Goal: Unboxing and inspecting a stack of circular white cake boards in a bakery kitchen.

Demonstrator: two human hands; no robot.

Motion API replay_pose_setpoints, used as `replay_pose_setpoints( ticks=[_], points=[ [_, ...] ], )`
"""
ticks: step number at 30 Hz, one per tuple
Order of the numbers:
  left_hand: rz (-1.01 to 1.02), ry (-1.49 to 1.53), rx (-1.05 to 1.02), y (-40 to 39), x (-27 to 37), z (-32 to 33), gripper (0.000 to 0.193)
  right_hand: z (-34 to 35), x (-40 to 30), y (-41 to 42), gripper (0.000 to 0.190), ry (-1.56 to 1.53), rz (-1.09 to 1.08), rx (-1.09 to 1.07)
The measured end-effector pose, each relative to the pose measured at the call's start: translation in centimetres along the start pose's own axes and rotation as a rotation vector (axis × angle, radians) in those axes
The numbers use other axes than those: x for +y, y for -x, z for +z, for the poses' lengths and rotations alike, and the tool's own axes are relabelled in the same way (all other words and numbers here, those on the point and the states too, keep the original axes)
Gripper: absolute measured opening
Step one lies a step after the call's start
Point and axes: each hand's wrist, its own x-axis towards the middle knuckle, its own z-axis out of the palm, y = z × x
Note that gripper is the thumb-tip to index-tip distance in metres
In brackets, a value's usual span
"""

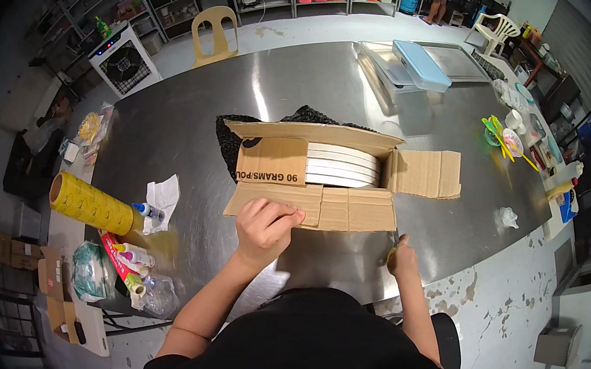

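Note:
A cardboard box (272,159) lies open on the steel table in front of me, with its front, back and right flaps folded out. Several white, round-edged flat pieces (342,166) stand stacked inside it; their kind is unclear. My left hand (266,230) pinches the edge of the front flap (361,210). Just off that flap's right corner, my right hand (404,257) is closed around a small tool with a yellow handle (391,256) and a thin dark blade, mostly hidden by the fingers. Black bubble wrap (228,140) lies behind and to the left of the box.
Light-blue lidded plastic containers (422,64) and a metal tray (457,63) sit at the far side. A yellow film roll (91,202), glue bottles (149,211) and a baking paper box (120,262) are at the left. Colourful utensils (500,136) lie right. A person (438,3) stands in the background.

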Motion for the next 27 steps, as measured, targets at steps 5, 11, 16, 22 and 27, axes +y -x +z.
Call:
replay_pose_setpoints(
  ticks=[5,11,16,22,27],
  points=[
    [-0.019,0.024,-0.004,0.3,0.1,-0.2,0.013,-1.5,-2.6,-0.1,0.036,0.278,-0.081,-0.147],
    [0.004,0.034,0.021,0.2,0.7,0.0,0.008,-0.5,-2.5,-1.0,0.018,0.459,-0.143,-0.135],
    [-0.006,0.018,0.033,1.0,0.6,0.1,0.007,-13.2,-7.8,7.4,0.015,0.233,-0.519,-0.068],
    [0.026,0.024,-0.006,0.8,3.3,0.5,0.006,-16.6,-15.0,11.2,0.017,-0.428,-0.872,0.308],
    [0.026,0.055,-0.053,0.9,4.3,0.9,0.008,-12.5,-17.8,8.2,0.043,-0.418,-0.858,0.359]
  ],
)
